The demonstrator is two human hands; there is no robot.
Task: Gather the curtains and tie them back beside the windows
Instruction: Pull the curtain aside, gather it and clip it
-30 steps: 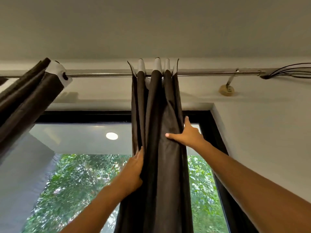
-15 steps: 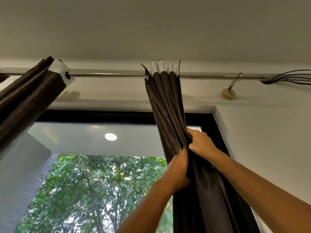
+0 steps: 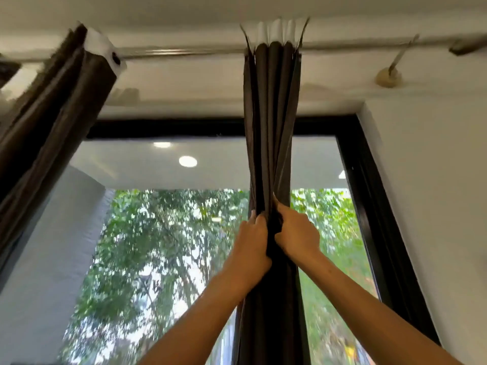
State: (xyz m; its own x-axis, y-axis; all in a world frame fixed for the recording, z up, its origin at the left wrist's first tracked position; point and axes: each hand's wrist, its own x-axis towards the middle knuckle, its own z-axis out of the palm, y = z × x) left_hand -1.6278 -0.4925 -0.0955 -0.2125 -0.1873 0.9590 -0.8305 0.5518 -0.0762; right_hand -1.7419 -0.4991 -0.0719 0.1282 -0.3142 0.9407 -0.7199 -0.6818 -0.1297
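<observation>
Both hands are squeezing the dark curtain [image 3: 271, 127] into one tight bunch. The left hand [image 3: 250, 243] is curling its fingers round the bunch's left edge, and the right hand [image 3: 296, 233] is clamping on from the right, knuckles nearly touching. The bunch is hanging from the rod [image 3: 184, 51], well in from the black window frame [image 3: 369, 206] on the right, with bare rod running on toward the wall bracket [image 3: 388, 76]. A second curtain [image 3: 52, 101] is hanging far left, with open glass between them.
</observation>
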